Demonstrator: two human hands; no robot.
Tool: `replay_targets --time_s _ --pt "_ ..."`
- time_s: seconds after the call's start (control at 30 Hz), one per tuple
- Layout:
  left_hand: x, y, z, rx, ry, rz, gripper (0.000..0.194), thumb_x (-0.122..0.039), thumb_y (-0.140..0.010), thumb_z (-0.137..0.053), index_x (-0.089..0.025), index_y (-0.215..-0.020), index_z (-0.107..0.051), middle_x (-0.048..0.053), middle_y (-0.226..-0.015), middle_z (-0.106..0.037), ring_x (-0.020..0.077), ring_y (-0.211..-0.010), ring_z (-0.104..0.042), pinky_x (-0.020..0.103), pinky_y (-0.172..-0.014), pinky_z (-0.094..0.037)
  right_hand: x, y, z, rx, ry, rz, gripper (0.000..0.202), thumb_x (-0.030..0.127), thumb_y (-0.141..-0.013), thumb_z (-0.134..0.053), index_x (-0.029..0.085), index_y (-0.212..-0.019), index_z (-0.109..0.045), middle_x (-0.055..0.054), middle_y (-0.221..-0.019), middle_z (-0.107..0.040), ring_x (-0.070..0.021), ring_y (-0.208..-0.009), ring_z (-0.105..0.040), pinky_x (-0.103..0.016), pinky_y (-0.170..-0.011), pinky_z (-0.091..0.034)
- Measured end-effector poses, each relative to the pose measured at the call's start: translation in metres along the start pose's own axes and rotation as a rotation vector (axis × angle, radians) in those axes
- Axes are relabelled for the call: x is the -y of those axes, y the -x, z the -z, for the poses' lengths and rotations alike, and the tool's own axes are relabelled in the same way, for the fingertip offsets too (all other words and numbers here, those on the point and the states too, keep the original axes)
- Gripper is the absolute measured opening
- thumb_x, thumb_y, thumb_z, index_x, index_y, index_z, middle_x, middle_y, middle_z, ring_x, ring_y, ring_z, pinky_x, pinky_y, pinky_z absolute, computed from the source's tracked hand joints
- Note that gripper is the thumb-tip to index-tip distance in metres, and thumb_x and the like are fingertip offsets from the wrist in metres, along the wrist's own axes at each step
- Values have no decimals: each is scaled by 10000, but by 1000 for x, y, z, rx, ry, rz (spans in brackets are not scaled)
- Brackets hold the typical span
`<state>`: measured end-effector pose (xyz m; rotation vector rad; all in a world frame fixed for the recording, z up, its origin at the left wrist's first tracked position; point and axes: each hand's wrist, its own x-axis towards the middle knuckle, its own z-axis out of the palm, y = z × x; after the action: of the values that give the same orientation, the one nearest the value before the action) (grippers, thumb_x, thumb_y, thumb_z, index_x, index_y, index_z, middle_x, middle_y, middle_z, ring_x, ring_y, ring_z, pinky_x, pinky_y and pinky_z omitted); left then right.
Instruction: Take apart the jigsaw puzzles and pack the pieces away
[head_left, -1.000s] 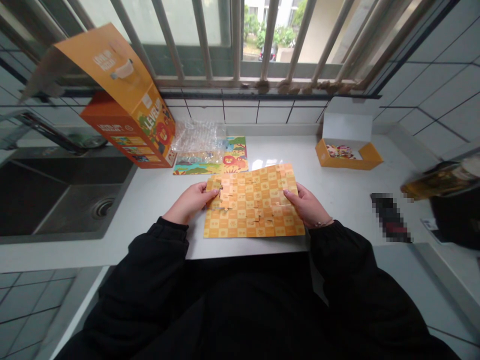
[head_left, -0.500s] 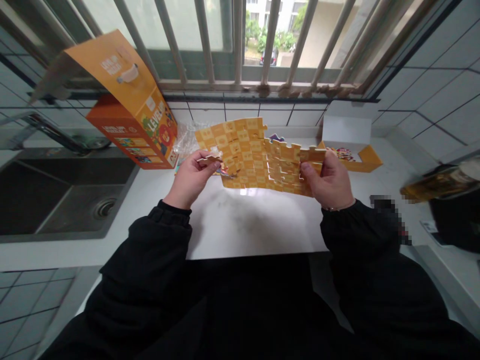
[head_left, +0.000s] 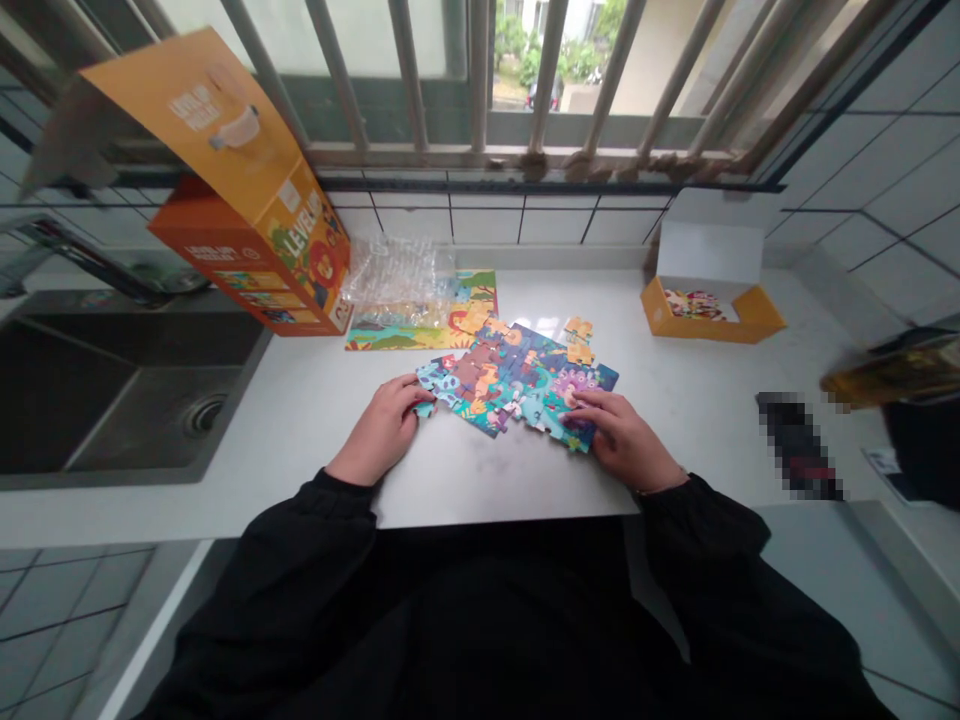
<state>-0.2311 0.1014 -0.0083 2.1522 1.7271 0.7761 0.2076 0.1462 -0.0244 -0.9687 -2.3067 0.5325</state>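
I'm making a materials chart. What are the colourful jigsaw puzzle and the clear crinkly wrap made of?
The colourful jigsaw puzzle: probably printed cardboard, smooth, perhaps matte; its thin, flat pieces show no strong glare. The clear crinkly wrap: likely thin plastic, shiny; bright glints show, and colours come through it.

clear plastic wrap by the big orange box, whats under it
The clear plastic wrap lies over part of a colourful picture. The picture's right end and front edge show; the wrap covers much of the rest, so details there can't be made out.
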Motion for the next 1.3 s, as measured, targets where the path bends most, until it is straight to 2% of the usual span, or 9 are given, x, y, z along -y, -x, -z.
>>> replay_targets --time_s 0.17,0.3,0.5,0.67,0.87,0.97,1.07,1.2,1.3 --pt "-2 -1 -2 -58 17 14 367 -94 -892 -510 -207 -1181 -705 132 -1370 -704 310 -1413 -608 504 -1254 -464 1 -2 1 -73 28 -35 564 7 -834 -550 309 -1242 -795 -84 -1358 -768 -297 -1300 -696 -551 -1148 -568" --pt "-10 -1 1 -93 82 -1 362 -130 -912 -522 -215 -1230 -673 128 -1433 -677 297 -1415 -606 501 -1264 -451 2 1 4 -138 7 -66 562 17 -835 -572 319 -1260 -782 -67 -1333 -786 -293 -1256 -721 -532 -1119 -586" --pt "-22 1 8 34 194 -4 325 -236 -981 -542 -238 -1269 -693 97 -1326 -745 275 -1266 -692 463 -1175 -525 3 0 7 -134 -37 -95 527 24 -813 -577 312 -1195 -797 -61 -1293 -803 -295 -1234 -732 -540 -1106 -582" --pt "-22 1 4 14 144 -63 306 -344 -1033 -600 -235 -1295 -716 115 -1401 -730 295 -1349 -659 487 -1222 -489 1 -3 5 -91 -62 -69 467 26 -848 -520 314 -1048 -829 -43 -1240 -829 -275 -1208 -747 -538 -1107 -577" --pt "-19 -3 -7 -8 16 -86 403 -411 -1017 -678 -218 -1371 -689 150 -1492 -684 335 -1410 -615 518 -1242 -458 0 -3 8 -231 78 -139 378 100 -946 -505 278 -1078 -812 -85 -1195 -828 -300 -1168 -740 -556 -1082 -580" --pt "-21 -11 -15 -47 -50 -19 489 -446 -972 -751 -215 -1394 -665 152 -1451 -704 357 -1349 -637 525 -1187 -477 -5 -17 15 -268 196 -177 323 157 -971 -540 252 -1127 -806 -115 -1170 -824 -334 -1163 -727 -578 -1090 -559" --pt "-26 -21 -19 -76 -92 64 433 -436 -973 -749 -234 -1349 -681 134 -1373 -732 353 -1250 -661 507 -1105 -496 -17 -43 18 -258 282 -205 302 229 -999 -558 215 -1181 -799 -149 -1210 -809 -351 -1172 -713 -573 -1096 -548" --pt "-28 -25 -19 -73 -89 74 302 -402 -998 -700 -240 -1252 -712 125 -1319 -750 348 -1215 -659 492 -1081 -485 -43 -77 14 -165 336 -209 324 338 -1000 -630 182 -1236 -788 -183 -1309 -784 -368 -1232 -693 -561 -1128 -538" --pt "-25 -21 -15 -96 -44 59 252 -395 -1062 -590 -230 -1199 -723 123 -1242 -771 329 -1181 -669 470 -1078 -486 -62 -90 11 -80 370 -227 371 378 -965 -699 177 -1268 -775 -195 -1305 -783 -384 -1214 -695 -559 -1099 -549"
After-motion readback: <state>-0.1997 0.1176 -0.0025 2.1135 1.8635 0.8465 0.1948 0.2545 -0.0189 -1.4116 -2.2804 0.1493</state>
